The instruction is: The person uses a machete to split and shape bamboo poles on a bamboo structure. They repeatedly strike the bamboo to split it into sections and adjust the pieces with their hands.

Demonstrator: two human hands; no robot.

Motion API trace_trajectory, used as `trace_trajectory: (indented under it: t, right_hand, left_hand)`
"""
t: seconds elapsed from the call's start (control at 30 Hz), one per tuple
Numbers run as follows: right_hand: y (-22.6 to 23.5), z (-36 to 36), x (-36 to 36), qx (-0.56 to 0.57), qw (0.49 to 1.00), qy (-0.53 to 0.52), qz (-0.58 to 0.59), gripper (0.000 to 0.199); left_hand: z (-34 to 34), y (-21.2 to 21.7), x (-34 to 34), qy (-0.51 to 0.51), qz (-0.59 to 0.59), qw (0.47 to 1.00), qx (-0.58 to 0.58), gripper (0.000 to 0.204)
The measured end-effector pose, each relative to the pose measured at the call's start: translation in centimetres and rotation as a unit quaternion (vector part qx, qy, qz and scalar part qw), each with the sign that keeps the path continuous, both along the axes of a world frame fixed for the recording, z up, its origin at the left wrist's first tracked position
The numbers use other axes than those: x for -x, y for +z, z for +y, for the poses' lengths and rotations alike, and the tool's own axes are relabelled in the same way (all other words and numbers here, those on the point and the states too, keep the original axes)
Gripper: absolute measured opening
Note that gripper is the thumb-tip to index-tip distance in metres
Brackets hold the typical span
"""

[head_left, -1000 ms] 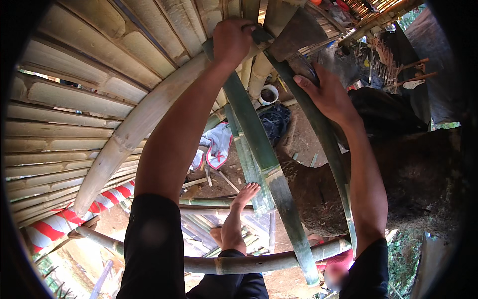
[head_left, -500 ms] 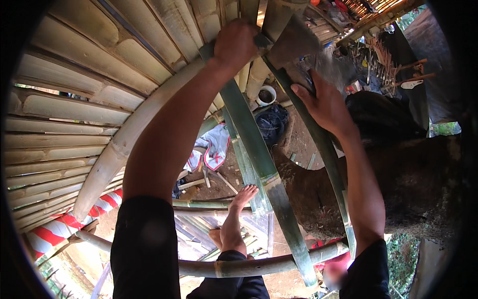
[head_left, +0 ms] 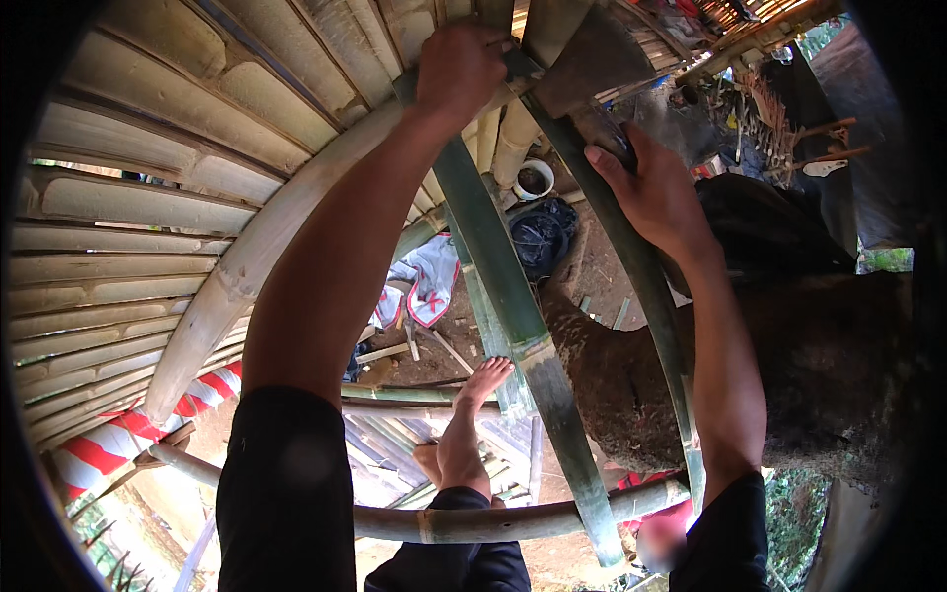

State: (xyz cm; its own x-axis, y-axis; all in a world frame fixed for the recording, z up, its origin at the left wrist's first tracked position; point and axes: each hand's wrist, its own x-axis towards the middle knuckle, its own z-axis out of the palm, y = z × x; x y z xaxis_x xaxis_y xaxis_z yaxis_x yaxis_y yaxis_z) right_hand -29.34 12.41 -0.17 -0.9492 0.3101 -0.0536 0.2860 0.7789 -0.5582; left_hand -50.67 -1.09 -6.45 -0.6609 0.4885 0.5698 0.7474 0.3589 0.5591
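My left hand (head_left: 462, 77) is closed over the upper part of the left bamboo strip (head_left: 493, 266), knuckles up; I can't tell whether it also presses on the end of the right bamboo strip (head_left: 631, 247) just beside it. My right hand (head_left: 656, 192) is wrapped around the handle of a broad cleaver (head_left: 597, 64), whose blade lies across the view of that right strip's top; whether the edge touches it is hidden.

The blade is near my left knuckles, so a glancing stroke or a twist of the slick strip could bring metal onto them. I judge the right strip, bowed as it looks, might spring if let go. A dropped cleaver could fall towards the bare foot (head_left: 488, 378) below, and a raw bamboo edge could cut my palm.

Both strips are long, flat and dark green, smooth-skinned, the left one with a pale node ring partway down. Their lower ends cross a round, weathered bamboo rail (head_left: 523, 523). The blade is dull, dark metal, flaring from its neck. On my left, dry split slats (head_left: 148, 202) fan out, tan and ridged at the nodes, against a thick, curved pale pole (head_left: 222, 281).
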Motion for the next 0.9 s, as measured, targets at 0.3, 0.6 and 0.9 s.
trace_trajectory:
  t: [0.3,0.6,0.9]
  right_hand:
    - [0.1,0.8,5.8,-0.117,0.982,0.056,0.135,0.038]
    - [-1.1,3.8,7.9,-0.119,0.985,0.078,0.100,0.048]
    - [-2.0,3.2,8.2,-0.162,0.977,0.077,0.118,0.047]
  left_hand:
    - [0.0,-0.4,0.4,-0.013,0.018,0.999,0.027,0.020]
    - [0.4,-0.6,0.1,-0.014,0.003,0.999,0.041,0.023]
    - [0.4,-0.8,0.7,-0.033,0.032,0.998,0.032,0.016]
